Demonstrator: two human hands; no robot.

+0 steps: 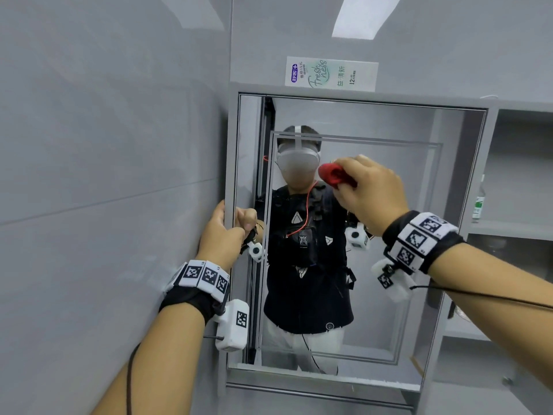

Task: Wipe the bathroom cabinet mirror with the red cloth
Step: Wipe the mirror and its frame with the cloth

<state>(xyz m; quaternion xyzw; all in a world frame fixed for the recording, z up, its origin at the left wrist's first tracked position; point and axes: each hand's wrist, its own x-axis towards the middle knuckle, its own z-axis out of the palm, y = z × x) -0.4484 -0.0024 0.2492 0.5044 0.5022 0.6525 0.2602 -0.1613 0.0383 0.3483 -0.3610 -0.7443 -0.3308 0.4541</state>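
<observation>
The cabinet mirror [389, 295] fills the middle of the head view, set in a grey frame. My right hand [371, 191] is shut on a bunched red cloth [333, 174] and presses it against the glass in the upper middle of the mirror. My left hand [223, 232] grips the mirror door's left edge, fingers wrapped around it at mid height. Both wrists carry black bands with black-and-white marker tags. The glass reflects a person wearing a headset and a dark top.
A toothpaste box [330, 74] stands on top of the cabinet. Open grey shelves [520, 229] lie to the right, with a bottle [478, 205] at their left edge. A grey tiled wall [104, 175] runs close along the left.
</observation>
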